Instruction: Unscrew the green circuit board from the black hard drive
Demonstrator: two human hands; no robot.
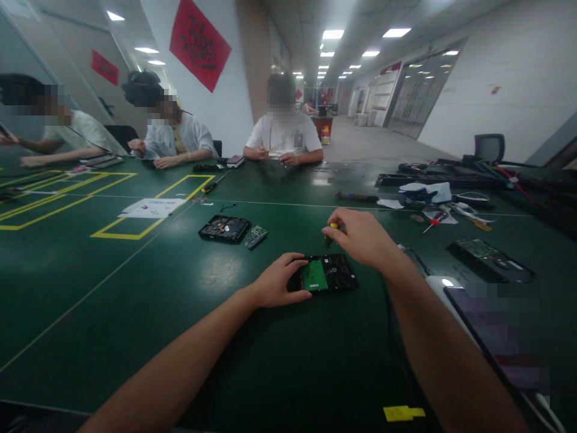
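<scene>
Bare forearms (189, 355) — bare hands (277, 282).

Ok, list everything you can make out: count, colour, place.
hard drive: 1, black and green, centre
driver-like tool: 1, yellow, in right hand
drive casing: 1, black, left of centre
circuit board: 1, green-grey, beside casing
second drive: 1, black, right
red-handled screwdriver: 1, red, right
paper sheet: 1, white, left
screen device: 1, dark, right foreground
tape: several, yellow, on table
cables: several, mixed, far right
table: 1, green, centre
wall posters: 2, red, left
people: at least 3, pale tops, across table
ceiling lights: several, white, overhead
left hand: 1, bare, on hard drive
right hand: 1, bare, holding tool
</scene>
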